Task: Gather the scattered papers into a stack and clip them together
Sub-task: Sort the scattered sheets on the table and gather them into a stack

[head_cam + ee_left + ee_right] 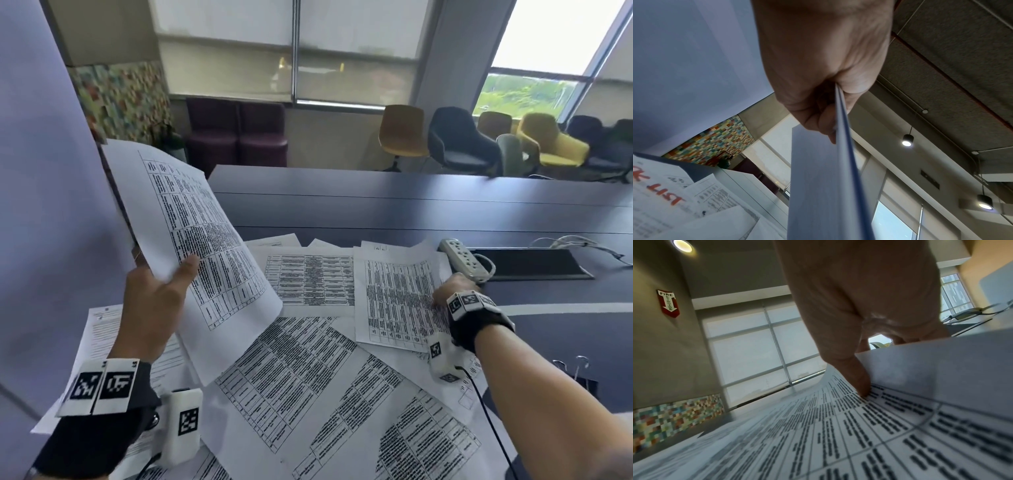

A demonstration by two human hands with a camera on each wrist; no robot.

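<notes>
Printed table sheets lie scattered over the dark table [376,205]. My left hand [161,301] holds a thin stack of papers [205,240] lifted and tilted above the left side, thumb on the printed face. In the left wrist view that hand [818,73] pinches the stack [818,186] at its edge. My right hand [448,291] pinches the right edge of one sheet [397,301] on the table. The right wrist view shows the thumb [861,386] on the print of this sheet [818,434], its edge curled up. Binder clips [575,368] stand near my right forearm.
A white power strip [462,258] lies just beyond my right hand, beside a black cable hatch [527,263] with white cables [579,243]. More loose sheets [308,377] overlap in front of me. Chairs [462,144] stand beyond the table's far edge.
</notes>
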